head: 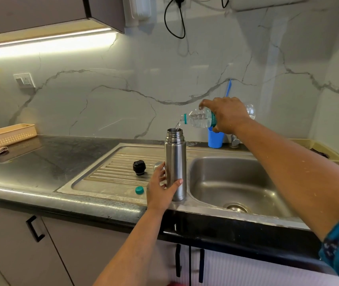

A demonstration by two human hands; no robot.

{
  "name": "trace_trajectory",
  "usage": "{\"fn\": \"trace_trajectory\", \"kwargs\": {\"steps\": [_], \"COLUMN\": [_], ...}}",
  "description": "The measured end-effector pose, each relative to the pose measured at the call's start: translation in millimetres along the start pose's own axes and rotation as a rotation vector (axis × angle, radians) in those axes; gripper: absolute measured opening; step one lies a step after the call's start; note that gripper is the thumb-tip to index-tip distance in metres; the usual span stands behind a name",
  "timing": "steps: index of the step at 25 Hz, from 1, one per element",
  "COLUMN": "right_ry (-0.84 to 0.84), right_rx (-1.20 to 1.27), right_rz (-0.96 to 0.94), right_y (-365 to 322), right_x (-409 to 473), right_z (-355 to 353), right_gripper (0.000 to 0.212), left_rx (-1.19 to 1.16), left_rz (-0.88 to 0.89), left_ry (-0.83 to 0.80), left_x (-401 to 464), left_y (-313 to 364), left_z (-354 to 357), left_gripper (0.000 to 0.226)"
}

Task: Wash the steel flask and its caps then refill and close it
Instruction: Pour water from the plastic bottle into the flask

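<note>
The tall steel flask [175,164] stands upright on the ribbed steel drainboard [110,162], at its right edge just beside the steel sink basin [236,182]; the left hand [160,188] grips its lower body from the left; the right hand [226,114] holds a clear plastic water bottle [199,119] tilted above and right of the flask's mouth; left of the flask lies a black round stopper [139,167]; before that, a small teal bottle cap [139,190]; behind the sink stands a blue plastic cup [215,140].

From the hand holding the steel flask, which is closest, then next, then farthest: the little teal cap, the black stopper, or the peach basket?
Counting from the left hand gripping the steel flask:
1. Teal cap, just left of it on the drainboard.
2. Black stopper, farther back and left.
3. Peach basket, far left on the counter.
</note>
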State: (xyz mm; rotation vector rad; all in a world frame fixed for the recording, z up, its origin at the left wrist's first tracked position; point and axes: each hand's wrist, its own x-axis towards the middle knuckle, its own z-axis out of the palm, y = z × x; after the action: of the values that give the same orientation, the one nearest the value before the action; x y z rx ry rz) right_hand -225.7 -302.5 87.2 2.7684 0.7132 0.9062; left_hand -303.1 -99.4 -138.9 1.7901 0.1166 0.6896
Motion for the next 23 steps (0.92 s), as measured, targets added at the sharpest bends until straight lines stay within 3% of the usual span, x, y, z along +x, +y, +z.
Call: {"fn": "trace_trajectory", "kwargs": {"steps": [23], "right_ry": [0.009], "right_rx": [-0.036], "right_rz": [-0.029], "right_y": [-2.0], "right_x": [0.9], "right_z": [3.5], "right_gripper": [0.076], "left_rx": [-0.008], "left_rz": [0.002], "left_ry": [0.001], "left_x": [-1.4], "left_y": [2.0], "left_z": [-0.4], "left_gripper": [0.076]}}
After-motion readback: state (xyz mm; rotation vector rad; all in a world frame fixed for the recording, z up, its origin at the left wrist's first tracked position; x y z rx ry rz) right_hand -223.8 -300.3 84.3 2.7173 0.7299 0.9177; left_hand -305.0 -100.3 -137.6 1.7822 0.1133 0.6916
